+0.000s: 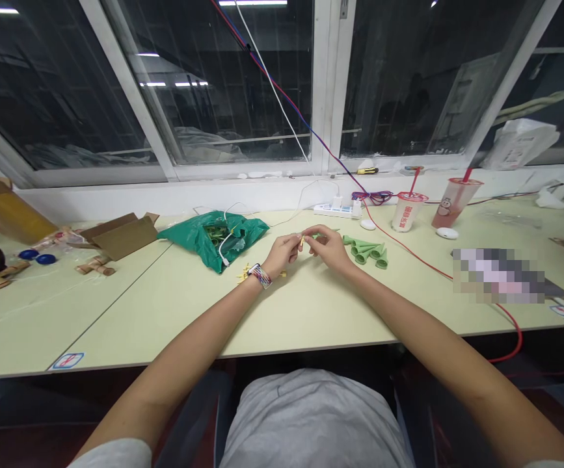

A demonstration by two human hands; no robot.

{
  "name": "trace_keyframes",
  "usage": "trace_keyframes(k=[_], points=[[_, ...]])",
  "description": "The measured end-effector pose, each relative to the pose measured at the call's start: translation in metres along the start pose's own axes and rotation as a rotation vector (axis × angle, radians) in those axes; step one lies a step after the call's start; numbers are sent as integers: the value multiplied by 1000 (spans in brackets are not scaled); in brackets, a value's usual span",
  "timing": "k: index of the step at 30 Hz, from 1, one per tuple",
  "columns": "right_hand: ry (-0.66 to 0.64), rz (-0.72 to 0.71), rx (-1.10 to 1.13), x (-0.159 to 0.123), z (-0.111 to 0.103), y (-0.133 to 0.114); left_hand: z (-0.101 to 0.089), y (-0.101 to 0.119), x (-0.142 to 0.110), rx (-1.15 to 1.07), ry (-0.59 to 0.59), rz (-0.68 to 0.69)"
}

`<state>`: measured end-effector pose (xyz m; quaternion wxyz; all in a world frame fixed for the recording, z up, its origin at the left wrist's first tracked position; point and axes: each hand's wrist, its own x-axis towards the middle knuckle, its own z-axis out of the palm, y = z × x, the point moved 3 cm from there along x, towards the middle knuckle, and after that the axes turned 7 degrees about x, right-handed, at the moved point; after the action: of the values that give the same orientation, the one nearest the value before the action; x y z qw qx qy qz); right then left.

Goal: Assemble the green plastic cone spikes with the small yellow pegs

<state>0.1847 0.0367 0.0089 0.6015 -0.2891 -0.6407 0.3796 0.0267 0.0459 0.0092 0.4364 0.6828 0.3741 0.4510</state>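
My left hand (284, 255) and my right hand (326, 247) meet over the middle of the table, fingers pinched together. Between the fingertips shows a small yellow piece (302, 240), too small to name surely; both hands seem to grip it. Several more yellow pieces (243, 273) lie beside my left wrist, partly hidden behind it. To the right of my right hand is a group of green cones (367, 250), rolled and pointed at one end. A green plastic bag (188, 239), torn open with green bits inside, lies left of my left hand.
A power strip (336, 210) stands at the back by the window. Two drink cups, a smaller one (407, 213) and a taller one (455, 203), are at the back right. A red cable (411, 246) crosses the table's right side. An open cardboard box (120, 237) lies on the left.
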Motion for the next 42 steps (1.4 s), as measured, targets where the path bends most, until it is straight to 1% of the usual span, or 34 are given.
trace_keyframes(k=[4, 7, 11, 14, 18, 21, 24, 28, 31, 34, 36, 37, 39, 42], points=[[5, 130, -22, 1, -1, 8, 1, 3, -2, -9, -11, -2], [-10, 159, -23, 1, 0, 9, 0, 3, -2, 7, -8, -9], [-9, 91, -37, 0, 1, 3, -2, 2, 0, 37, 0, -10], [-8, 46, -78, -1, 2, -1, -3, 6, 0, 39, 8, 3], [2, -84, -188, -2, 3, -6, -3, 11, -1, 32, -6, -1], [-3, -160, -260, -4, 4, -8, -5, 10, -1, 40, 5, -9], [5, -177, -290, -5, 4, -8, -7, 6, 0, 43, 29, -18], [19, -166, -295, -4, 1, -7, -14, 3, 6, 19, 75, -14], [-32, -107, -291, -5, 3, -2, -29, 6, 11, -31, 159, 0], [-126, -46, -294, -10, 12, 5, -54, 10, 13, 28, 219, 47], [-183, -29, -306, -14, 20, 9, -72, 12, 9, 182, 218, 87], [-210, -23, -312, -16, 25, 11, -81, 12, 5, 284, 196, 84], [-262, -9, -328, -18, 35, 16, -98, 9, -4, 527, 144, 66], [-309, 14, -411, -17, 46, 23, -119, 5, -20, 900, 104, 67]])
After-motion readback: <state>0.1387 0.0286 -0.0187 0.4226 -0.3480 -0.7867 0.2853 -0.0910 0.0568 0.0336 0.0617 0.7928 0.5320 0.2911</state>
